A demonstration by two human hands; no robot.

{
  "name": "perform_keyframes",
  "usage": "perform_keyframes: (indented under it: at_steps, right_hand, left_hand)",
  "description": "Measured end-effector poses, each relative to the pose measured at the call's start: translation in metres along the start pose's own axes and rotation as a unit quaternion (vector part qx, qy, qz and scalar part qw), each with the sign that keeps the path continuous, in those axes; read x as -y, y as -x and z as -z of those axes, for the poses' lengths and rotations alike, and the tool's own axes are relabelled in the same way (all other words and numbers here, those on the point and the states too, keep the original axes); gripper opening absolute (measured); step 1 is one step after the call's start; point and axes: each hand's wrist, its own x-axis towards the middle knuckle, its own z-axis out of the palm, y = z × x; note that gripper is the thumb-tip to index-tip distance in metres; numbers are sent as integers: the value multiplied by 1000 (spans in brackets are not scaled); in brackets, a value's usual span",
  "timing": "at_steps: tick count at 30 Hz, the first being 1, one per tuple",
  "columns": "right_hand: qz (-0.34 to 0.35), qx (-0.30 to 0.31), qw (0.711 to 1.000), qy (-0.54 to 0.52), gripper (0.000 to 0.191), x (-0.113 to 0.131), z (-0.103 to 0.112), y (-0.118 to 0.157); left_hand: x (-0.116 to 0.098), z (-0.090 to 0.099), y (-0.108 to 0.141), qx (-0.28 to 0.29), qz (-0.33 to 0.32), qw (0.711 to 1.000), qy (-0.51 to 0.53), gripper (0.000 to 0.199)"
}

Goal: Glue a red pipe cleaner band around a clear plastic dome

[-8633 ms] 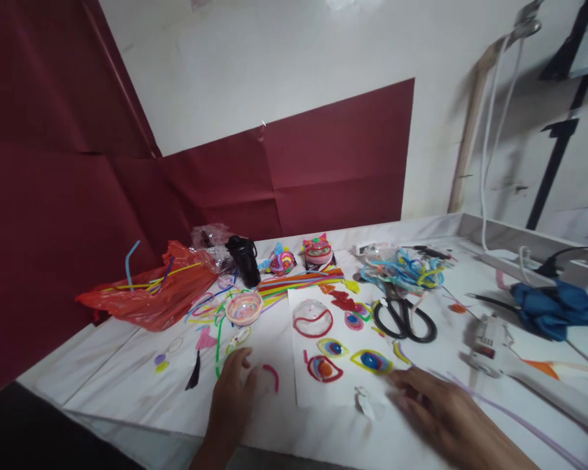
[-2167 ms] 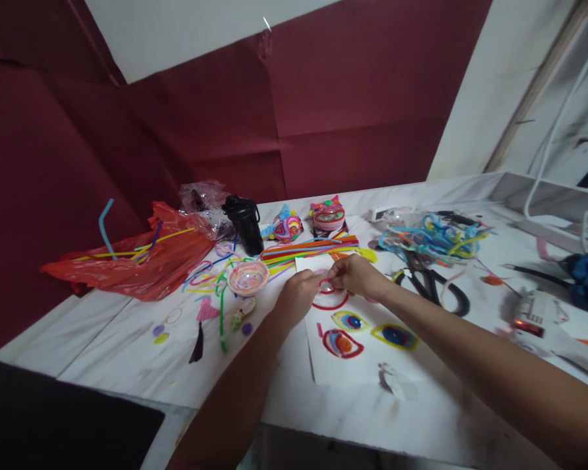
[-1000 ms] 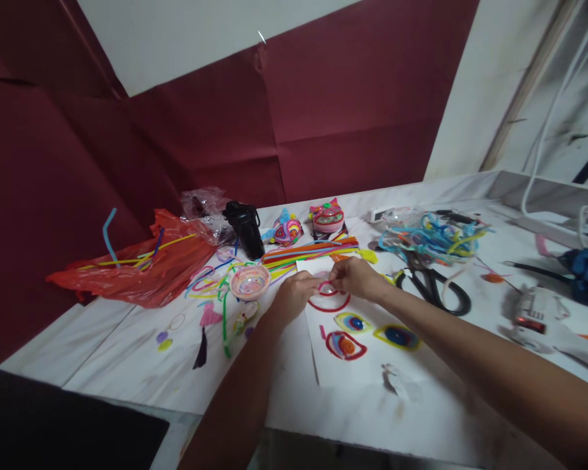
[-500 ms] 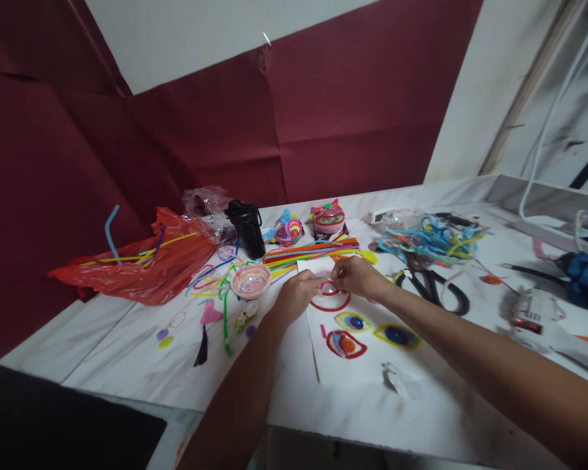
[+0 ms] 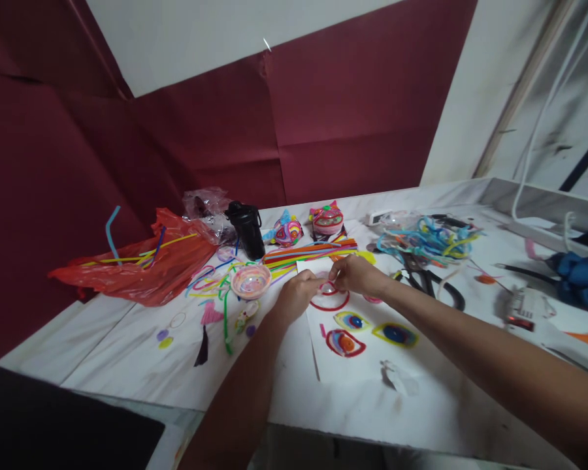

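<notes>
Over the upper part of a white paper sheet [image 5: 340,371], my left hand [image 5: 295,297] and my right hand [image 5: 357,274] meet with fingers pinched. Their fingertips press on a small red pipe cleaner piece [image 5: 328,286], partly hidden by the fingers. Just below it a curved red pipe cleaner [image 5: 331,307] lies on the paper. Farther down the sheet are eye shapes made of coloured pipe cleaner: a yellow-edged eye [image 5: 351,321], a red-edged eye [image 5: 345,343] and a larger yellow-and-blue eye [image 5: 395,334].
Left of the sheet stands a pink bowl [image 5: 250,282] near a black bottle [image 5: 245,230] and a red plastic bag [image 5: 142,277]. Pipe cleaners [image 5: 308,251] lie bundled behind my hands. To the right are black-handled scissors [image 5: 434,284] and a white glue gun [image 5: 524,307].
My hands stay nearly in place, with slight finger movement at the red piece. The view has shifted a little, so things on the right sit slightly farther left.
</notes>
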Motion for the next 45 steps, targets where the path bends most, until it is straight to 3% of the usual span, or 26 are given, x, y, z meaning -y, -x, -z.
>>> perform_keyframes:
  at_steps: [11, 19, 24, 34, 45]
  right_hand:
    - [17, -5, 1000, -19, 20, -1, -3, 2]
    - [40, -34, 998, -21, 19, 5, -9, 2]
    - [60, -49, 997, -29, 18, 8, -7, 5]
    - [97, -83, 991, -33, 15, 22, -2, 20]
    - [102, -124, 985, -62, 13, 16, 0, 39]
  left_hand:
    - [-5, 5, 1, -23, 25, 999, 15, 25]
    - [-8, 10, 1, -45, 6, 999, 10, 20]
    - [-10, 13, 2, -73, 35, 997, 16, 19]
    - [-29, 18, 2, -106, 37, 990, -85, 15]
    - [-55, 22, -2, -115, 69, 991, -23, 17]
